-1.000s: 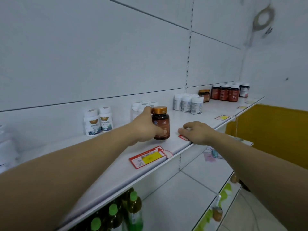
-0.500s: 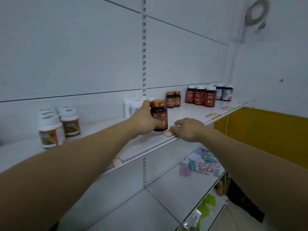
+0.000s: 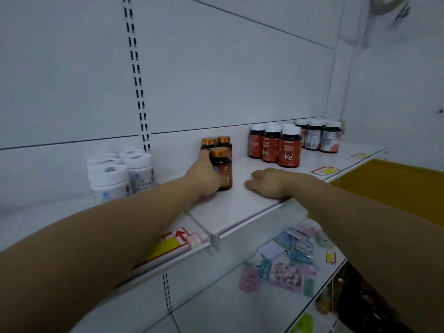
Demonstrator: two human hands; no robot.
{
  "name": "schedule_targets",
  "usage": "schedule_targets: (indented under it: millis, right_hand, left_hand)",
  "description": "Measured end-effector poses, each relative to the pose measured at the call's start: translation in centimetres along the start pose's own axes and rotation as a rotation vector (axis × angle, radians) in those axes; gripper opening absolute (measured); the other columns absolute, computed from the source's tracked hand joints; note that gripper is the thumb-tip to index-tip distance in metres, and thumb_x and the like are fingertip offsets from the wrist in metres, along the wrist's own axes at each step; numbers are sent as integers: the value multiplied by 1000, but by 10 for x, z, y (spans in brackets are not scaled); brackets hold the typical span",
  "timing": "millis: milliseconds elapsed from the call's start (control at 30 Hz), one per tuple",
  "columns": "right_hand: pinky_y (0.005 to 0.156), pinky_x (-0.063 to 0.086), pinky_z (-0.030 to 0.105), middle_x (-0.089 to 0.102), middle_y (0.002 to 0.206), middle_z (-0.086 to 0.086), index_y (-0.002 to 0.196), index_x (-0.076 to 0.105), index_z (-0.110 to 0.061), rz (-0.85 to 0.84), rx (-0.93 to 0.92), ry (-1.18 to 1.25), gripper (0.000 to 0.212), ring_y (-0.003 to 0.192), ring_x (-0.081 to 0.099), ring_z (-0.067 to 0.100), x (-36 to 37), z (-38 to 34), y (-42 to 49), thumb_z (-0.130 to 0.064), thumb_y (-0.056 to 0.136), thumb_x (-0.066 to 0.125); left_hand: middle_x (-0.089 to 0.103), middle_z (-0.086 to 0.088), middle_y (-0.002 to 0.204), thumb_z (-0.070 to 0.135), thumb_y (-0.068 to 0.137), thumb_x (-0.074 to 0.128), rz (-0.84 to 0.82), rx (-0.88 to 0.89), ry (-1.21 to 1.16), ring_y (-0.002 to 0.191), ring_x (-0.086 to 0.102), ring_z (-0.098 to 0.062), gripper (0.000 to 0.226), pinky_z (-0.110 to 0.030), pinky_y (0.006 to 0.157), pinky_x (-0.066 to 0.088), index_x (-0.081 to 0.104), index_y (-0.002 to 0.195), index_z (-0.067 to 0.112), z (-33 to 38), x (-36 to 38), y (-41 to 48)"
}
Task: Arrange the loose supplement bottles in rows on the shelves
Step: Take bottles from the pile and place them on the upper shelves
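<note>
Where the shelf (image 3: 240, 212) edge carries a red-and-yellow price tag (image 3: 176, 239), its print unreadable, both forearms reach in. Left hand (image 3: 204, 180): fingers wrapped round a gold-capped amber bottle (image 3: 222, 168) that stands on the shelf just in front of two matching bottles (image 3: 225, 143). Right hand (image 3: 269, 183): palm down beside it, fingers relaxed, holding nothing. White bottles (image 3: 120, 174), red bottles marked "Fe" (image 3: 288, 150) and, farthest, dark bottles (image 3: 322, 138) already stand grouped. This shelf appears nearly done; the held bottle awaits alignment and release.

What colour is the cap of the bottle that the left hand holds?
Its cap is golden orange, on a dark brown bottle; head view.
</note>
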State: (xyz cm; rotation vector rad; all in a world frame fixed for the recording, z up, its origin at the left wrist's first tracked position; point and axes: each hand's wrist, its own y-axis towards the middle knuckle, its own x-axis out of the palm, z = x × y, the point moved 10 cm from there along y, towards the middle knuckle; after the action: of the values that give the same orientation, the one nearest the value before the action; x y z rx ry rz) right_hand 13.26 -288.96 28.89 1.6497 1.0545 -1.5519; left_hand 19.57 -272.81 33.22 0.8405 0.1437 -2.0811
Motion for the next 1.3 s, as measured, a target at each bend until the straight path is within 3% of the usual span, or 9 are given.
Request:
schedule_targets:
  millis: [200,333,567,767,833,900,1000,1133,1300]
  right_hand:
    - [117,13,51,8,161,3,152,14,-33,-91,-117,-21,90,147,12,29,-5,7,64,-85,78,19]
    - [117,9,54,3,161,2,151,8,-39,-122,-207,-60,101,147,6,29,1,1,95,-94,66,17]
    - [116,0,57,-6,161,5,152,1,-35,-143,-353,-64,94,146,-6,35,9,-6,109,-87,76,15]
    - [114,-6,60,-2,161,9,153,4,-30,-82,-405,-57,98,145,-3,40,8,-8,110,-88,75,15]
    - [113,-4,61,3,161,10,153,8,-30,-68,-408,-46,100,145,1,40,6,-9,111,-89,73,17]
    - [113,1,62,12,159,10,152,13,-30,-49,-408,-27,101,144,7,41,4,-8,111,-90,72,21]
    - [112,14,59,27,155,9,149,24,-28,-9,-438,36,97,140,23,39,-5,-9,107,-87,72,28]
    - [99,41,46,49,135,11,139,40,-26,147,-549,184,87,119,48,34,-49,-30,88,-81,72,39]
    - [104,37,43,38,146,13,144,35,-18,274,-678,240,82,131,37,36,-115,-99,22,-70,82,46]
  left_hand:
    - [47,-3,131,18,84,70,89,-47,46,112,48,-19,83,-24,88,35,16,146,15,-10,7,47]
    - [49,-6,134,26,84,70,169,-162,88,118,50,-24,74,-27,92,38,24,141,13,-23,7,60]
    - [51,-5,134,31,84,70,283,-290,182,118,51,-23,68,-27,94,38,34,139,16,-17,10,62]
    - [53,-5,122,26,87,67,313,-397,243,96,46,-15,58,-24,85,35,38,135,12,0,22,66]
    - [53,-7,126,26,87,66,331,-440,245,95,45,-15,58,-25,84,35,37,135,11,-1,23,65]
    - [50,-8,133,31,84,69,358,-497,225,100,46,-18,73,-27,84,36,30,141,11,-5,20,62]
    - [39,-11,145,38,80,72,381,-571,196,123,46,-27,95,-33,95,40,13,150,15,-6,10,43]
    - [36,-9,149,37,85,67,358,-547,295,126,46,-26,82,-34,101,41,20,149,22,7,-11,-8]
    - [48,-3,137,35,86,65,415,-520,479,113,54,-21,61,-29,92,44,40,138,19,33,-62,-123]
